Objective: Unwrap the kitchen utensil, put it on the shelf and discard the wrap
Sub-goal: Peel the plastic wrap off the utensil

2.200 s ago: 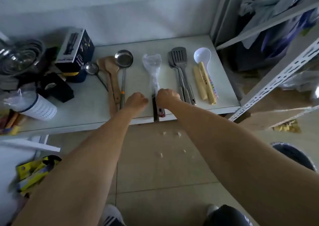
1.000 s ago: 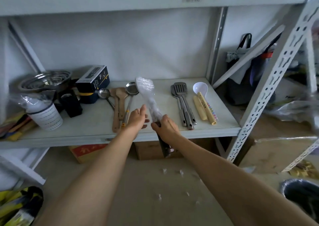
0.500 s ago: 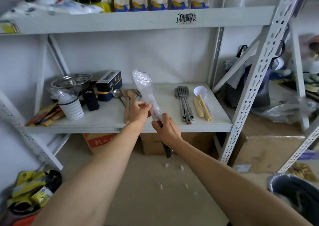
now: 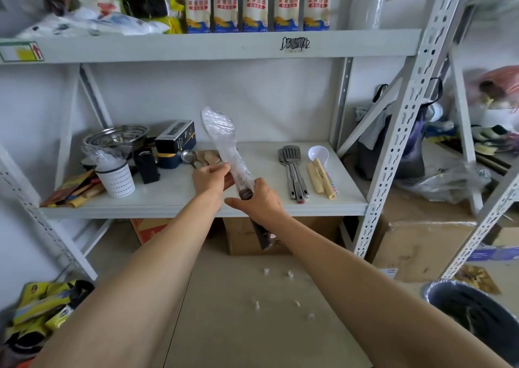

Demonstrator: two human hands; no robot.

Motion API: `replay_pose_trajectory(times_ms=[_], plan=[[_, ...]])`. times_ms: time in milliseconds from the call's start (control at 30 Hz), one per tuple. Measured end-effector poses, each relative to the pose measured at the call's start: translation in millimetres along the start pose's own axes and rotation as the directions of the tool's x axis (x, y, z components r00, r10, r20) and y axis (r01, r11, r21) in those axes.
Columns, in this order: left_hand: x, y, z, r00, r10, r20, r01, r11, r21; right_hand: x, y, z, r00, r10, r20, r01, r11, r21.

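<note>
Wrapped spatula [image 4: 222,140]: light, stiff; film slippery. Right hand [image 4: 259,199] gripping handle, left hand [image 4: 210,178] pinching wrap mid-shaft; peel from there.

Utensil [image 4: 224,145] handle partly behind right hand [image 4: 259,202]

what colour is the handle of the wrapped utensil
Dark brown to black, seen through clear wrap on the wrapped utensil; the head view shows it.

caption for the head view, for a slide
Both hands, left and right, hold the plastic-wrapped utensil tilted before the shelf.
</note>
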State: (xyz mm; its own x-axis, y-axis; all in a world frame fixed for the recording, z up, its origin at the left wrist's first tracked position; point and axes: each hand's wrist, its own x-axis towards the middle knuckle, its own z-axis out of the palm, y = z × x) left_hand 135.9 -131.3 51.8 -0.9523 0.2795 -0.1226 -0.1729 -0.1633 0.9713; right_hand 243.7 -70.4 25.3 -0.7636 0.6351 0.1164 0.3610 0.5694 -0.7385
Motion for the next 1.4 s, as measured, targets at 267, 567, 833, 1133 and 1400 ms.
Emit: replay_pose_trajectory(times_ms=[267, 567, 833, 1133, 1400], plan=[[-2, -3, -21, 0.989, -0.048, 0.14, 0.069, 0.987, -0.144, -1, 7, -1, 0.999, -0.007, 0.051, 0.001, 0.992, 0.125], [-12, -8, -17, 0.99, 0.137, 0.024, -0.133, 0.983, -0.126, -7, 16, 4, 0.999, -0.008, 0.05, -0.005, 0.967, 0.254], [-3, 13, 1, 0.988, 0.153, 0.028, -0.153, 0.988, 0.002, -12, 31, -10, 0.988, -0.041, 0.147, -0.003, 0.959, 0.283], [-3, 12, 8, 0.911, 0.408, -0.055, -0.396, 0.905, 0.155, -13, 33, -24, 0.955, -0.048, 0.293, -0.122, 0.837, 0.534], [7, 12, 6, 0.874, 0.478, -0.088, -0.416, 0.829, 0.373, -11, 32, -24, 0.971, -0.02, 0.237, -0.102, 0.866, 0.489]])
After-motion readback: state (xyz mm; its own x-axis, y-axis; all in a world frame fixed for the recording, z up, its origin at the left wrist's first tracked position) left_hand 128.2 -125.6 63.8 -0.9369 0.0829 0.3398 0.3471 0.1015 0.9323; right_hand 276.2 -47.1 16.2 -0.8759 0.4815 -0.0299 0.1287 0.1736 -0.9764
